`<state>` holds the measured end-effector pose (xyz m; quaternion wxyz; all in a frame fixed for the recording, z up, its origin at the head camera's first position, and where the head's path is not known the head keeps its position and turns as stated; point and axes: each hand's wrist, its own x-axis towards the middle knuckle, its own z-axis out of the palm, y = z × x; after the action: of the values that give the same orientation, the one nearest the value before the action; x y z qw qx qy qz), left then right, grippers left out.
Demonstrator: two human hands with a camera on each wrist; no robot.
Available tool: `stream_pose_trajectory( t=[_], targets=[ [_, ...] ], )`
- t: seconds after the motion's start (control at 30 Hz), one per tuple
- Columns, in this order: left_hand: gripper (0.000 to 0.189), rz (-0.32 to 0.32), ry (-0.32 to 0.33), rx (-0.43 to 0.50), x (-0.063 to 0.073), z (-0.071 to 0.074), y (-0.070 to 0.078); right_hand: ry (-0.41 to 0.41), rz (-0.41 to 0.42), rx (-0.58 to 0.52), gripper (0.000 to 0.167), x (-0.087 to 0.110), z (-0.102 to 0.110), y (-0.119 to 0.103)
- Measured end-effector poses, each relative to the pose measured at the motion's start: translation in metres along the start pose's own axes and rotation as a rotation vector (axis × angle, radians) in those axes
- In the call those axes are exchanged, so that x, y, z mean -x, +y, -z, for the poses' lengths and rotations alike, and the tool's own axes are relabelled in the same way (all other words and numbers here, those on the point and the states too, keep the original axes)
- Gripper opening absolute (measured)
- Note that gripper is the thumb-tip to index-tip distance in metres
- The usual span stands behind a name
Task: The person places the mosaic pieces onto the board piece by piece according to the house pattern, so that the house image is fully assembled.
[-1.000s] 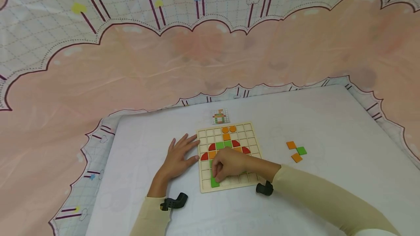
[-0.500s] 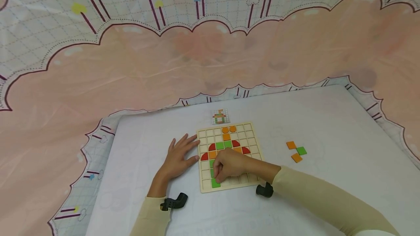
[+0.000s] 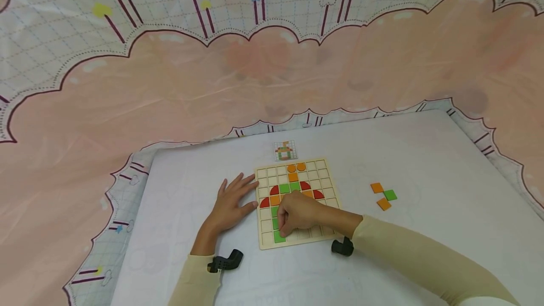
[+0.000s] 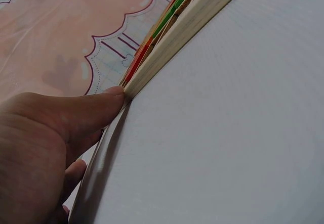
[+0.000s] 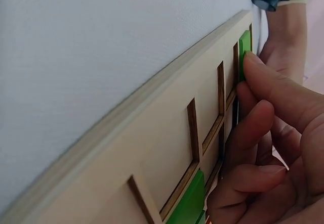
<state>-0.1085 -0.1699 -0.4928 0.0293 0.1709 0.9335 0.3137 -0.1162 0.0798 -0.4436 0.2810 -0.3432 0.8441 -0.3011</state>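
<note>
A square wooden grid board (image 3: 299,235) lies on the white table, with coloured tiles in some cells. My right hand (image 3: 299,210) is over its lower left part, fingers curled. Its thumb and index finger pinch the edge of a green square tile (image 3: 279,237) in the bottom row; in the right wrist view the thumb tip touches this green tile (image 5: 245,44). My left hand (image 3: 231,204) rests on the table with fingers spread, touching the board's left edge. In the left wrist view its thumb (image 4: 96,107) meets the board's corner. The right hand hides the board's centre.
A small pattern card (image 3: 285,150) lies behind the board. To the right, two loose orange squares (image 3: 377,188) lie near a green square (image 3: 390,195). Two orange discs (image 3: 296,167) and red quarter-round tiles (image 3: 265,202) sit in cells. A patterned cloth hangs behind.
My right hand has shifted slightly to the right, uncovering more of the left column of green tiles. My left hand stays in place.
</note>
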Motion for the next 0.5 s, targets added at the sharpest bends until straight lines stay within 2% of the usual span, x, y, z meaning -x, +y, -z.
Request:
stream_pose_trajectory(
  t=[0.27, 0.5],
  targets=[
    [0.059, 0.002, -0.004, -0.014, -0.001, 0.000, 0.000, 0.015, 0.000, -0.009, 0.021, 0.007, 0.005, 0.007],
    [0.059, 0.002, -0.006, -0.021, 0.000, -0.001, 0.000, 0.027, 0.023, -0.055, 0.017, 0.025, 0.027, 0.025]
  ],
)
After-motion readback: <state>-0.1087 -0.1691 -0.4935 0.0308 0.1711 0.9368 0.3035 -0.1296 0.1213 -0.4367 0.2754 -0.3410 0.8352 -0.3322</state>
